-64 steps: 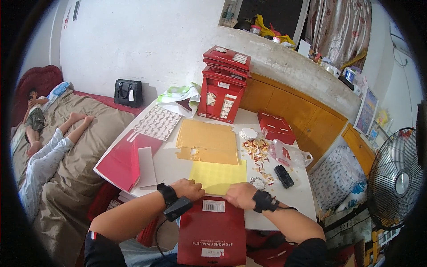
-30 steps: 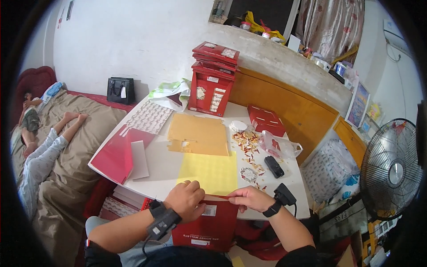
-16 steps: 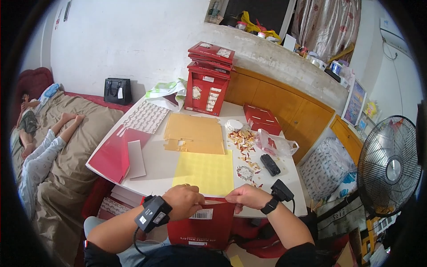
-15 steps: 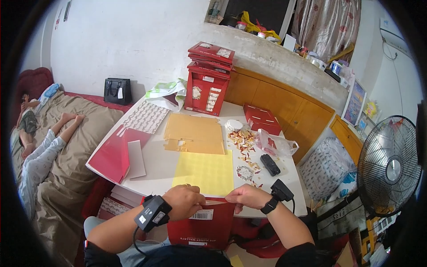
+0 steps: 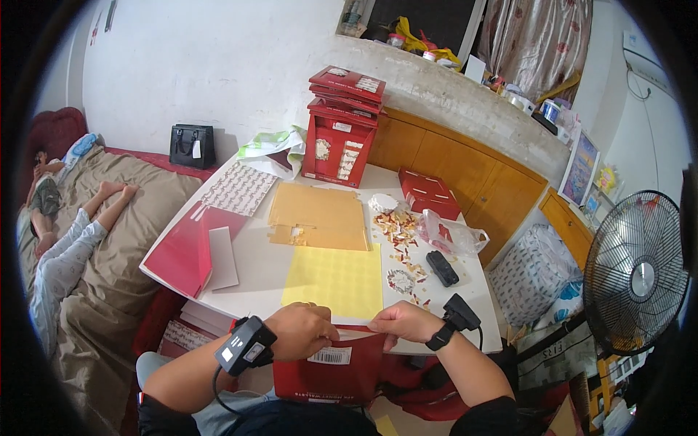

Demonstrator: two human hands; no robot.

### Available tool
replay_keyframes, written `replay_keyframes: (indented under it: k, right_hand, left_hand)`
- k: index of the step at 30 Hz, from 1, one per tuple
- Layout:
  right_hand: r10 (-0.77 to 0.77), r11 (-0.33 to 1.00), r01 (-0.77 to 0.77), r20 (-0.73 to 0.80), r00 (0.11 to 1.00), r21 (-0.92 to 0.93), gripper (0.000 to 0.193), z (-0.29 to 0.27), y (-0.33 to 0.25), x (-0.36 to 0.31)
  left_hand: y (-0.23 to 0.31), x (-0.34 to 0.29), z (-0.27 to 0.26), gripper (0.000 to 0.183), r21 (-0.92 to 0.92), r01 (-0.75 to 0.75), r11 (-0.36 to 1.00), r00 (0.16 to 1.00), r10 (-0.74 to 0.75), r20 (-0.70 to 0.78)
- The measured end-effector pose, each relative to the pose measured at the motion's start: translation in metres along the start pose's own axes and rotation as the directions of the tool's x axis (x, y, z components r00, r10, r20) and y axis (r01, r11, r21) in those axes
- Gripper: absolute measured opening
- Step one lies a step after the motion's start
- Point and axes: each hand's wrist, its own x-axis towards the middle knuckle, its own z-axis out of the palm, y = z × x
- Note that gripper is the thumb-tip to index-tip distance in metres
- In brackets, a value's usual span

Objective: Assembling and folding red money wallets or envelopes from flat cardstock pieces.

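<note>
A flat red cardboard packet (image 5: 327,378) with a white barcode label hangs at the table's near edge, over my lap. Its upper edge is pinched on the left by my left hand (image 5: 305,328), fingers closed. At the top right corner my right hand (image 5: 405,321) grips it between thumb and fingers. A pale strip shows along the opening between the hands. Just beyond them lies a yellow sheet (image 5: 334,280) with rows of faint round marks. Behind that sheet is a tan board (image 5: 320,214) with a torn near edge.
Red packets (image 5: 340,149) stand stacked at the back, with a red box (image 5: 429,195) to their right. Paper scraps (image 5: 396,232), a clear plastic bag (image 5: 454,236) and a black device (image 5: 441,269) lie on the right. A fan (image 5: 640,272) stands far right; another person's legs (image 5: 80,225) rest on the bed.
The red packet's front has shifted slightly downward and tilted, so less of its lower part shows. Both hands keep hold of its upper edge, nearly in place.
</note>
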Motion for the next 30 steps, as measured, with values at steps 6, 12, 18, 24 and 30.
replay_keyframes:
  k: [6, 12, 18, 24, 30]
  right_hand:
    - [-0.074, 0.997, 0.074, 0.063, 0.995, -0.004, 0.033, -0.007, 0.005, -0.005]
    - [-0.053, 0.997, 0.051, 0.044, 0.998, 0.049, 0.030, -0.007, 0.008, -0.005]
    - [-0.030, 0.999, 0.030, -0.010, 1.000, 0.034, 0.027, -0.007, 0.012, -0.001]
    - [-0.176, 0.976, 0.158, -0.115, 0.978, -0.148, 0.022, 0.007, 0.006, -0.011]
    - [-0.335, 0.920, 0.296, -0.123, 0.934, -0.256, 0.019, 0.009, 0.008, -0.021]
  left_hand:
    - [0.001, 0.001, 0.001, 0.022, -0.025, -0.007, 1.000, 1.000, 0.007, -0.009]
    - [0.007, 0.002, 0.001, 0.023, -0.030, -0.037, 0.999, 0.999, 0.036, -0.019]
    - [0.012, 0.004, -0.004, 0.023, -0.027, -0.036, 0.999, 0.999, 0.036, 0.030]
    - [0.007, 0.003, 0.005, 0.018, 0.010, -0.035, 0.999, 0.998, 0.035, -0.050]
    - [0.007, 0.008, 0.010, 0.016, 0.059, 0.188, 0.980, 0.982, -0.186, -0.036]
